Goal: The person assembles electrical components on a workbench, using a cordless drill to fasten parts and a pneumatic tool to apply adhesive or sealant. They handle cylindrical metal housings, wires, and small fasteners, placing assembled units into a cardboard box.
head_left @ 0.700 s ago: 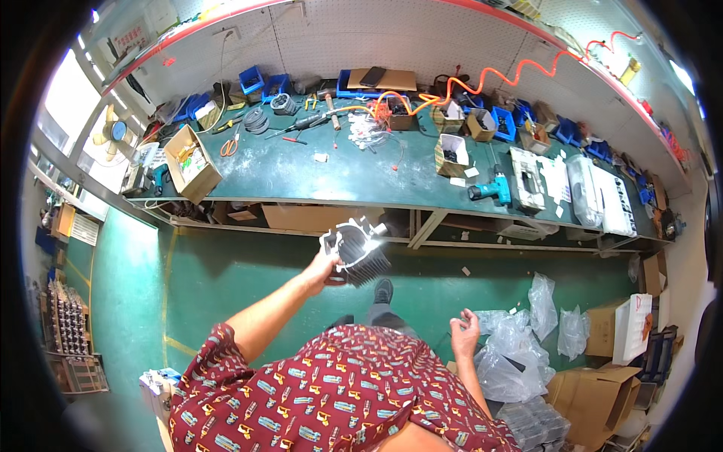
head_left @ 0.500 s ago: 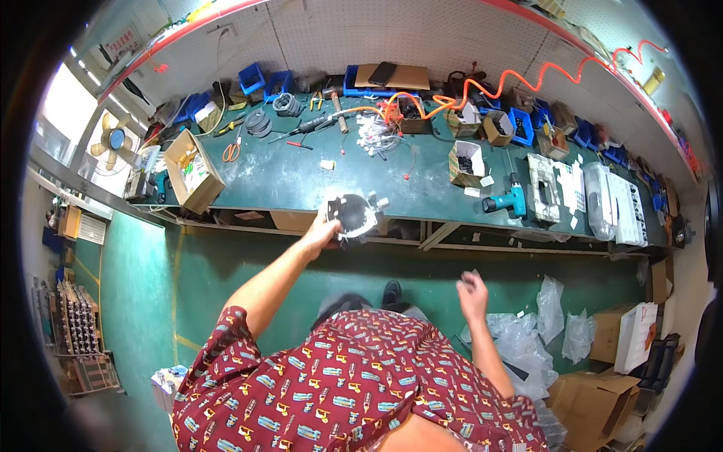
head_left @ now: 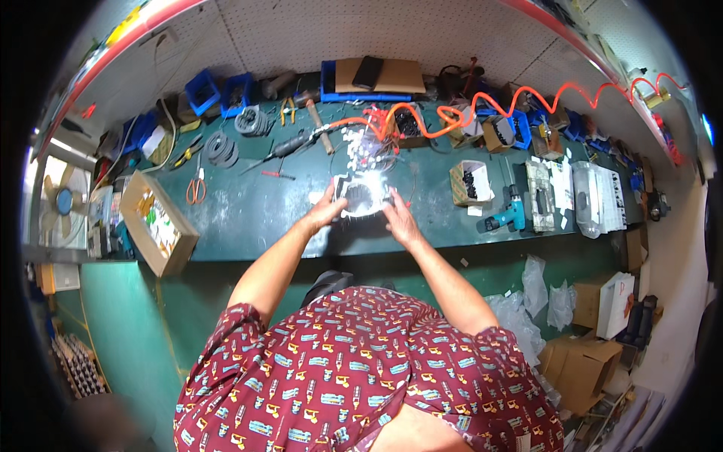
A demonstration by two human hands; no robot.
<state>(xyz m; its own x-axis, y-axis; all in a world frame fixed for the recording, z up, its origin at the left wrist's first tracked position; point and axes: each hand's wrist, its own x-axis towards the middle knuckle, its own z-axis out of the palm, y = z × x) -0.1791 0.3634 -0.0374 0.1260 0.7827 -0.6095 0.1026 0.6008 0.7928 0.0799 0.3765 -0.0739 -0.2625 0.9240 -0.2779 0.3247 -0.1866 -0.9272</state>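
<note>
Both hands, left hand (head_left: 325,213) and right hand (head_left: 397,218), hold the shiny round finned metal part (head_left: 363,197) from either side on the green worktop (head_left: 256,211); fingers curl against its rim; step judged: setting down; next calls for a steady release.
</note>
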